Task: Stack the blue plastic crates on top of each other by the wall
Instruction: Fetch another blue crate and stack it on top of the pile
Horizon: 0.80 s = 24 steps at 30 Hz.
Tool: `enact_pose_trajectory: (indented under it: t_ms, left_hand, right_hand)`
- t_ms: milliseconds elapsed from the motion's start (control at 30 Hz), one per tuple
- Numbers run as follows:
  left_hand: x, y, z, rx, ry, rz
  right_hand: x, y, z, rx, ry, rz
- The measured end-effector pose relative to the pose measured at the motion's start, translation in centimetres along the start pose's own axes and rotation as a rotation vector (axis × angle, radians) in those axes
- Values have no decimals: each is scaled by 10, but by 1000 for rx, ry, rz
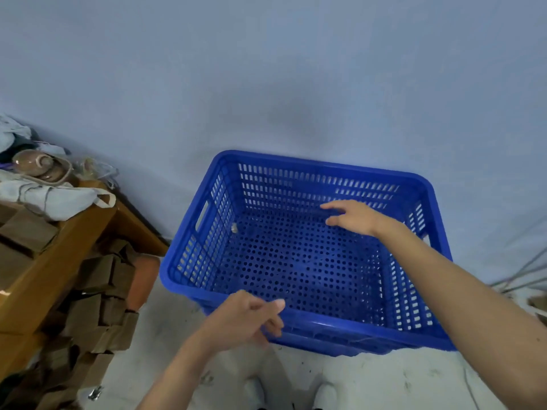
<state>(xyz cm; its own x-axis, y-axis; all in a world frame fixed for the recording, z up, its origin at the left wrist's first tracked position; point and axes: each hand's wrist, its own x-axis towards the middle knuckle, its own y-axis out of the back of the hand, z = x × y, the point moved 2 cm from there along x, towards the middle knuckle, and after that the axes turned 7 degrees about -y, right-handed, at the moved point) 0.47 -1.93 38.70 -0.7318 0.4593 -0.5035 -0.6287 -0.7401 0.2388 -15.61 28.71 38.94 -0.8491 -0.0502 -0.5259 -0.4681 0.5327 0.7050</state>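
Both hands open, holding nothing: left hand (pixel 248 318) beside the near rim, right hand (pixel 352 216) above the perforated floor of the rectangular blue plastic crate (pixel 299 261).

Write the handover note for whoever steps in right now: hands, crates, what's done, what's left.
Left hand: loosely curled at the near rim, holding nothing.
Right hand: open, over the inside of the crate, holding nothing.
Blue crate: sits by the wall, empty apart from a small speck; a second rim shows beneath its near edge, so it appears nested on another crate.
Done: this crate is placed.
Left: no further crates in view; check elsewhere.
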Motion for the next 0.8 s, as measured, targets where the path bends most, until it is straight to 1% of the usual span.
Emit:
enact_pose_trajectory:
  t_ms: [67,100,133,167,200,267,367,433,467,533,567,667,733,800]
  left_hand:
    - [5,3,17,72,-229,131]
    - [8,6,25,44,-301,146]
    - [12,8,31,-12,-341,123]
    - [15,9,34,8,-364,96]
    - [19,11,34,89,-382,68]
    - [28,11,26,342,-360,-21]
    - [34,7,6,679,-266,-138]
    - [36,7,-5,894,-272,-77]
    - [37,8,-8,941,-280,-22]
    - [37,7,-12,957,-279,47]
    - [36,5,-12,974,-273,61]
    - [34,-1,-12,1124,-250,71]
    - [31,-2,-10,1147,-226,78]
    - [27,1,-7,1088,-212,85]
  right_hand:
    - [-17,-16,2,17,-9,-26]
    - [-26,-24,3,35,-17,-30]
    - [-36,-31,4,55,-25,-30]
    - [-45,-39,5,71,-31,-24]
    - [-55,-45,7,78,-36,-14]
    - [-76,-55,13,79,-48,1]
    - [-110,-66,30,86,-85,-22]
    - [-133,-71,45,68,-106,-24]
    - [-143,-74,51,65,-113,-17]
    - [-161,-79,62,85,-133,11]
    - [-168,-81,65,91,-144,29]
    - [-184,-91,74,76,-153,71]
    - [-193,-99,80,-18,-122,97]
    - [-201,-109,87,-200,-71,122]
